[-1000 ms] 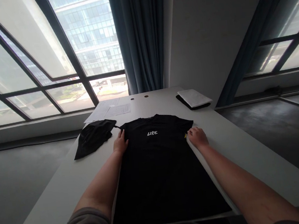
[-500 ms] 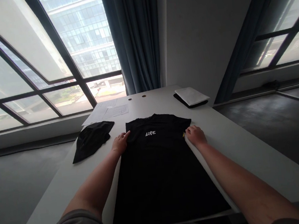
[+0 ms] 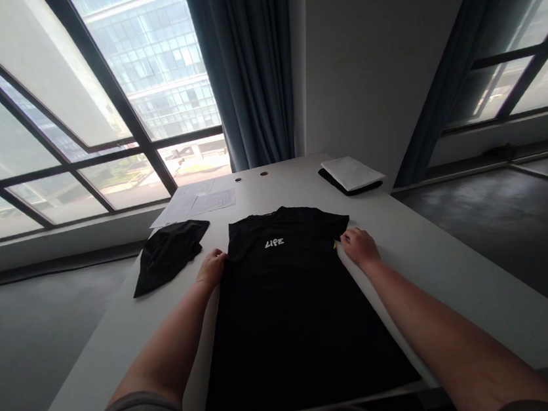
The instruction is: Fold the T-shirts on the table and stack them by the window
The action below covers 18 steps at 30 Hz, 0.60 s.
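A black T-shirt point(image 3: 297, 321) lies spread flat on the white table, collar at the far end and hem at the near edge. White lettering runs across its chest. My left hand point(image 3: 212, 267) pinches the shirt's left edge, just below the sleeve on that side. On the opposite edge, under the other sleeve, my right hand point(image 3: 359, 246) has its fingers closed on the fabric. A small yellow bit shows beside those fingertips.
On the white table point(image 3: 462, 289), a crumpled black cloth point(image 3: 170, 250) lies left of the shirt. Papers point(image 3: 194, 201) rest at the far left. A white folded item point(image 3: 353, 172) sits on a black one at the far right. A blue curtain point(image 3: 251, 69) hangs behind.
My left hand has shifted slightly left and nearer, its fingers now closed at the shirt's edge instead of pointing onto it. The shirt's left side moved a little outward. My right hand stays nearly put.
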### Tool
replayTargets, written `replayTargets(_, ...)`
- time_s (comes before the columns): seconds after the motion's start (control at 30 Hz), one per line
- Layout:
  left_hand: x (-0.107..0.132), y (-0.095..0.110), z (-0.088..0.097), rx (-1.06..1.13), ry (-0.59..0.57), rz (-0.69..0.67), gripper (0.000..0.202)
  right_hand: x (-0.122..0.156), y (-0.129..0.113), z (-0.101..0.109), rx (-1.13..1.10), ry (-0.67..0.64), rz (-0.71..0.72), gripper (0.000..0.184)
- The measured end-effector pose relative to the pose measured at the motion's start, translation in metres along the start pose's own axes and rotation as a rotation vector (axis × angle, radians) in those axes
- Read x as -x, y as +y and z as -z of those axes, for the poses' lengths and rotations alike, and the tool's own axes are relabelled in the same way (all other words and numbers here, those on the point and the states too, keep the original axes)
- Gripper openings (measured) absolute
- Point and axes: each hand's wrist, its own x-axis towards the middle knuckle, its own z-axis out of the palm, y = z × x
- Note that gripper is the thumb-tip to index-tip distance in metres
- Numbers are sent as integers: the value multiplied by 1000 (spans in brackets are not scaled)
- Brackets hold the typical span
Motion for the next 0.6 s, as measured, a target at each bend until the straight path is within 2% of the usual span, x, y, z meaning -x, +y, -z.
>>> replayTargets(0.13,7,-5,2,39,-9,-16,37,0,1,-1,-22,0,16,25)
replayTargets(0.23,11,-12,2,74,-19,-7,36,0,1,-2,-66,31,84,26)
replayTargets(0.33,14,-20,3,96,0,52,37,0,0,-5,-82,28,184,35)
replayTargets(0.43,13,-26,3,100,24,114,32,-1,0,-8,-67,-32,217,38)
replayTargets(0.5,9,-23,3,91,44,121,27,-2,1,-10,-62,-60,202,37)
replayTargets(0.6,-7,-8,-1,65,73,106,31,-3,2,-11,-54,-63,182,37)
